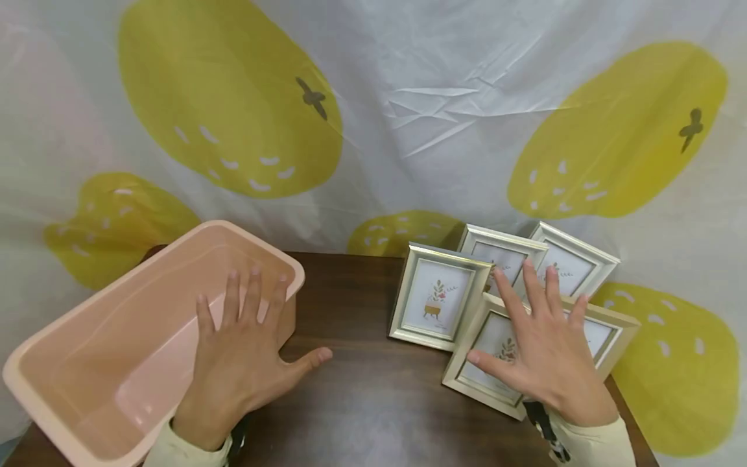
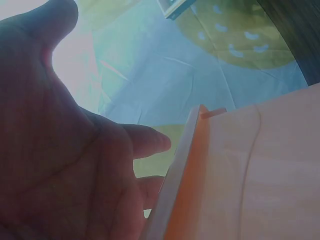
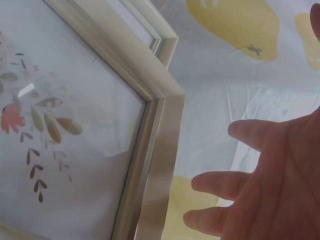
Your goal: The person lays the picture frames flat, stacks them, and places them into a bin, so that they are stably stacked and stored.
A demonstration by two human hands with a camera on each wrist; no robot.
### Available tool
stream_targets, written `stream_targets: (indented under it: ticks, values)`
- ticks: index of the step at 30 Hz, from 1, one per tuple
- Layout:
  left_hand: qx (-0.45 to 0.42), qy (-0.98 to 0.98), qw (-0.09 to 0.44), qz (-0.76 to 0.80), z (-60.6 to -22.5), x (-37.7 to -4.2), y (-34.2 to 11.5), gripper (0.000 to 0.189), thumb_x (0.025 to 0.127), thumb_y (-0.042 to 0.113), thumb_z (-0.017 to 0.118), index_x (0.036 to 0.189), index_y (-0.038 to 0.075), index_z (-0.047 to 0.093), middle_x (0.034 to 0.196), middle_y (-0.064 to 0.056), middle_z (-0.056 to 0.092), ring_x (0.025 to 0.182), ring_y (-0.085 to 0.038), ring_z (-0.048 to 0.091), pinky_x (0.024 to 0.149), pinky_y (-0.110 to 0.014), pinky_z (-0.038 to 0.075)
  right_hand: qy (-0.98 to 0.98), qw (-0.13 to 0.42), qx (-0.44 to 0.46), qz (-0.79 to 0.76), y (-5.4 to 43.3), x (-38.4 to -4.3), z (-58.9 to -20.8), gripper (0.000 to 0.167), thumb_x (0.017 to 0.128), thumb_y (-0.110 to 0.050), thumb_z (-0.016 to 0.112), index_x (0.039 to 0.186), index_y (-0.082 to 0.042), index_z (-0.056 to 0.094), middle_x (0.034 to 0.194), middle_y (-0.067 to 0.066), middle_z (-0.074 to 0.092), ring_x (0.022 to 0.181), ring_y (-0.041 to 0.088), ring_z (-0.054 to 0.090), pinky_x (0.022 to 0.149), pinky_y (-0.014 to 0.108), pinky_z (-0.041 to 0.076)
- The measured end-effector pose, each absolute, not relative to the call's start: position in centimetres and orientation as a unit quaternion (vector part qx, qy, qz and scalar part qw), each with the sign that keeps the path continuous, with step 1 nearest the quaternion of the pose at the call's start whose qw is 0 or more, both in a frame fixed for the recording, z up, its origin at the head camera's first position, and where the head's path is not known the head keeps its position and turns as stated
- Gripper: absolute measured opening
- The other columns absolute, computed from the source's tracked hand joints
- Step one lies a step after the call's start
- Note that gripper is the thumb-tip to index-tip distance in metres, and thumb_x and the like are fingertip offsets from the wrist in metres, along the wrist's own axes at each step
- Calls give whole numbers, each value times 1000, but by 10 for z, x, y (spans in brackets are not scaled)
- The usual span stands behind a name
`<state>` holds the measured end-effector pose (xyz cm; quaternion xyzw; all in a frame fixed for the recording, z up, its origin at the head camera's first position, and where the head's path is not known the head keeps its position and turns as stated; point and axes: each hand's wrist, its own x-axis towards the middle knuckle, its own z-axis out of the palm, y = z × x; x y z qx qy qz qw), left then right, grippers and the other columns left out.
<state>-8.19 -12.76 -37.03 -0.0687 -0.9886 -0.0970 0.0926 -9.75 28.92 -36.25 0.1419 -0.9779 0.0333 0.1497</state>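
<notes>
My left hand [image 1: 242, 353], fingers spread and straight, hovers over the near right rim of a pink plastic bin [image 1: 52, 344]. In the left wrist view that hand [image 2: 75, 135] is beside the bin's wall [image 2: 280, 165], holding nothing. My right hand [image 1: 548, 350] is spread above several picture frames with pale gold borders. Beneath it lies the nearest frame [image 1: 484, 392], partly covered by the fingers. Left of it a second frame [image 1: 438, 301] stands upright, showing a potted plant print. Two more frames [image 1: 502, 240] [image 1: 574, 256] stand behind. The right wrist view shows the right hand [image 3: 280, 175] apart from a frame [image 3: 155, 165].
A dark brown wooden table [image 1: 362, 402] carries the bin on the left and the frames on the right. Behind it hangs a pale cloth [image 1: 420, 162] printed with large yellow fruit, close to the table's back edge.
</notes>
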Motion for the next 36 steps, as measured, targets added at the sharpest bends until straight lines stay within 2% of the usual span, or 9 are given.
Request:
stream_targets:
  ticks: [7,12,15,19,23,26,30,33,36]
  values:
    - [-74,-987,96,-101,-371,-81,-127,121,79,99,46,169,20,28,175,-23,17,163,-48,8,121,-81,4,-976,170,128,49,299,-94,-363,128,73,-79,76,172,-28,13,178,19,8,161,54,10,111,91,9]
    - [-81,-986,98,-109,-372,-80,-128,119,80,92,58,169,18,28,175,-24,18,163,-49,9,120,-82,8,-958,238,125,98,309,-94,-369,122,70,-75,79,168,-22,30,171,25,28,157,54,25,116,83,23]
    - [-87,-984,102,-115,-373,-80,-130,117,82,86,63,169,18,27,175,-24,18,162,-50,11,120,-82,9,-937,298,136,125,314,-95,-374,114,75,-82,70,162,-14,42,164,27,40,149,54,38,111,76,35]
    - [-90,-981,123,-119,-374,-80,-133,111,84,79,68,168,18,29,172,-26,26,160,-52,19,120,-81,16,-910,355,148,152,317,-98,-379,110,82,-90,54,155,-9,52,157,27,50,140,52,48,112,66,42]
    - [-98,-971,179,-124,-377,-81,-135,101,83,72,74,159,13,43,163,-27,41,152,-52,35,115,-77,31,-898,376,149,171,320,-98,-383,106,85,-89,54,152,-7,56,153,27,54,135,53,51,116,60,41]
    - [-111,-960,224,-127,-379,-83,-137,92,83,67,75,151,9,52,156,-26,49,145,-49,44,111,-72,39,-901,364,139,188,324,-97,-385,102,84,-85,59,152,-9,56,153,26,54,135,53,50,116,56,40]
    - [-126,-946,266,-133,-383,-83,-138,84,83,62,75,142,4,58,146,-26,58,136,-48,53,107,-66,46,-902,351,123,219,329,-94,-391,94,81,-69,74,151,-9,57,152,26,54,137,49,49,120,32,33]
    - [-135,-937,288,-143,-386,-82,-140,78,83,58,75,135,1,61,140,-27,61,130,-48,57,104,-64,49,-888,369,124,246,332,-94,-396,90,80,-63,77,146,-3,61,148,28,56,133,50,50,117,16,26]
    - [-144,-929,305,-154,-388,-82,-140,72,85,55,73,131,0,62,138,-27,62,128,-48,59,103,-62,50,-865,402,134,269,333,-96,-400,90,83,-68,74,137,4,65,140,32,59,127,53,51,116,14,27]
